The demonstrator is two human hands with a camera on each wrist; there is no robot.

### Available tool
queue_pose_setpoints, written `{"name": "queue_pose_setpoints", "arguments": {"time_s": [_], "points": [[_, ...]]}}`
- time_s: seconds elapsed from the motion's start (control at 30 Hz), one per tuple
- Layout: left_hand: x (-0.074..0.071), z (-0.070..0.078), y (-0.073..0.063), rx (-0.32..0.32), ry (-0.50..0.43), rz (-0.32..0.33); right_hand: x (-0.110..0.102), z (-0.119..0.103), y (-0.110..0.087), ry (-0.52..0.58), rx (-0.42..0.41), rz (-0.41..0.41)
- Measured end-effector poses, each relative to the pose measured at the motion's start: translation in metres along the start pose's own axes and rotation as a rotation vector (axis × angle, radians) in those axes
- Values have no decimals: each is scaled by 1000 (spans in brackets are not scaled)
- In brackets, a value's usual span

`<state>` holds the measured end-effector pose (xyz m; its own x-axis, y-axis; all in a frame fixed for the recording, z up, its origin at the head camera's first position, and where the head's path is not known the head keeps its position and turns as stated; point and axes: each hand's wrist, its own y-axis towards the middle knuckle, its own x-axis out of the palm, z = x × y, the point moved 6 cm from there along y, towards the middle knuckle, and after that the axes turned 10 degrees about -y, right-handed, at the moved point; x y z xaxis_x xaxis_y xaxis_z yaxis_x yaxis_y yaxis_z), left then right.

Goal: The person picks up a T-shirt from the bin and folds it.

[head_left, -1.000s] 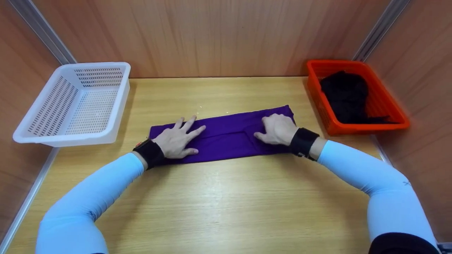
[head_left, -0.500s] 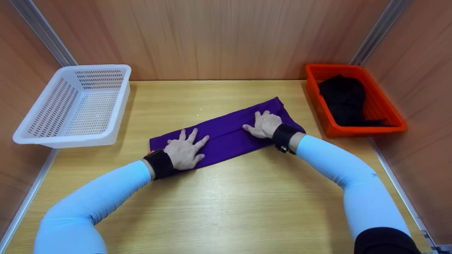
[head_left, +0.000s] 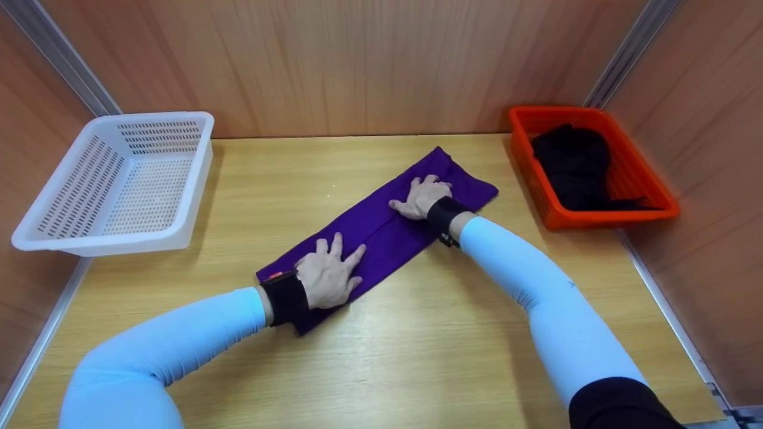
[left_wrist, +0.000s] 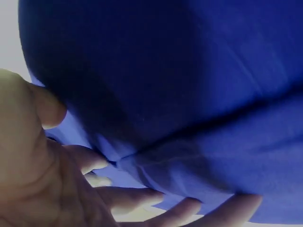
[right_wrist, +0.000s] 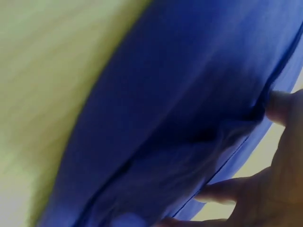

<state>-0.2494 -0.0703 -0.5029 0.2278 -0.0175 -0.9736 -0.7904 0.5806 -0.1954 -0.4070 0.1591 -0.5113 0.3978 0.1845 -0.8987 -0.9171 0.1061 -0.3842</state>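
Note:
A purple cloth (head_left: pixel 375 226), folded into a long strip, lies slanted on the table from lower left to upper right. A seam or fold line runs along its middle. My left hand (head_left: pixel 329 275) rests on the lower left part with its fingers spread. Farther up the strip my right hand (head_left: pixel 424 196) lies on the cloth, thumb and fingers spread. In the left wrist view the fingers (left_wrist: pixel 180 213) touch the cloth surface, which looks blue there. The right wrist view shows the thumb and fingers (right_wrist: pixel 222 190) against the cloth near its edge.
A white perforated basket (head_left: pixel 199 173) stands at the left. At the right is an orange basket (head_left: pixel 614 215) holding a dark cloth (head_left: pixel 569 164). Wooden panels (head_left: pixel 357 65) close off the back and both sides of the table (head_left: pixel 381 369).
The purple cloth has turned counterclockwise, its right end swinging away and its left end coming nearer. My right hand has moved left and slightly away, my left hand right and nearer.

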Motion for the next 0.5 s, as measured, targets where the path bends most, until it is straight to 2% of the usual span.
{"name": "queue_pose_setpoints", "arguments": {"time_s": [0.17, 0.3, 0.43, 0.5], "points": [[-5, 11, -4, 138, 57, -64, -5, -9, 3, -9, 1, 10], [-6, 16, -6, 215, 119, -103, -7, -15, 5, -16, 6, 18], [-4, 21, -6, 270, 144, -94, -6, -22, 11, -3, -14, 2], [-3, 23, -5, 276, 141, -80, -5, -26, 15, 18, -27, -3]]}}
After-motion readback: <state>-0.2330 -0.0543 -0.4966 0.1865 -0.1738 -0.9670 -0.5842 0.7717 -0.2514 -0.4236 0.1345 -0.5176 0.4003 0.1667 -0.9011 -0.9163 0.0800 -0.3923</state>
